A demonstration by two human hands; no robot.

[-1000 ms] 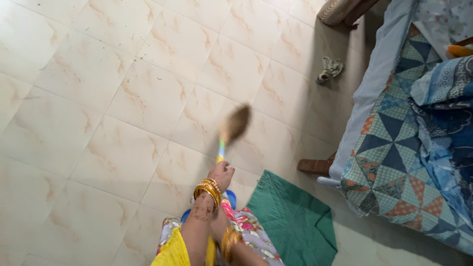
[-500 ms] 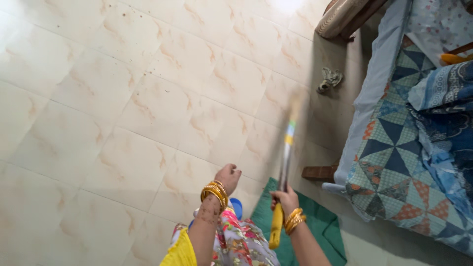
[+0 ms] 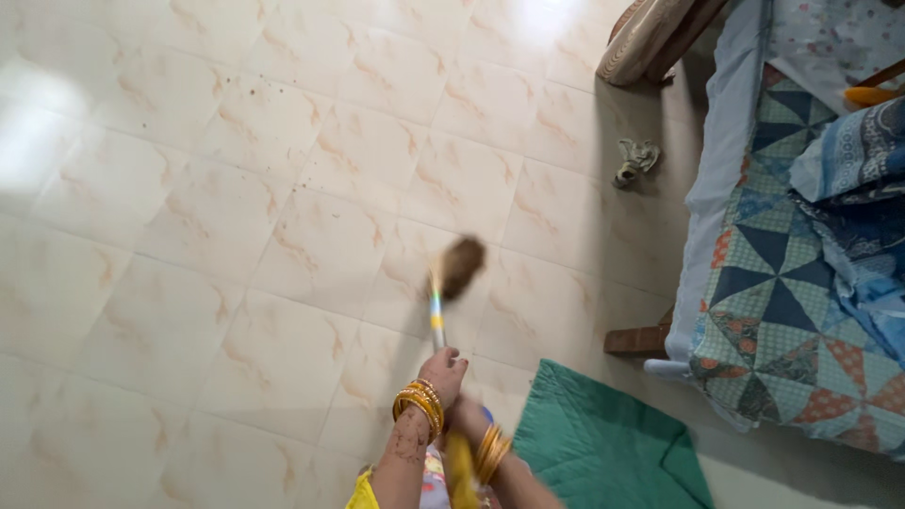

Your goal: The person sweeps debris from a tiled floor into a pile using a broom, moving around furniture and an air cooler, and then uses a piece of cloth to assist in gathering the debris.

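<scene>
Cream tiles of the floor (image 3: 236, 217) carry small dark specks, mostly toward ten and eleven o'clock, so the sweeping seems to me only partly done; the part near the green mat (image 3: 603, 443) at five o'clock looks cleaner, though motion blur makes this hard to judge. Both hands grip the broom (image 3: 448, 292), which runs from six o'clock up to the middle of the view; its brown brush head is blurred and meets the tiles just right of centre, and its handle has yellow and pale blue bands. The left hand (image 3: 443, 372) has its fingers wrapped tight round the handle higher up; the right hand (image 3: 471, 419) sits just below it, also curled round the shaft, though its fingers are partly hidden; a bed with a patchwork quilt (image 3: 782, 311) stands at three o'clock.
</scene>
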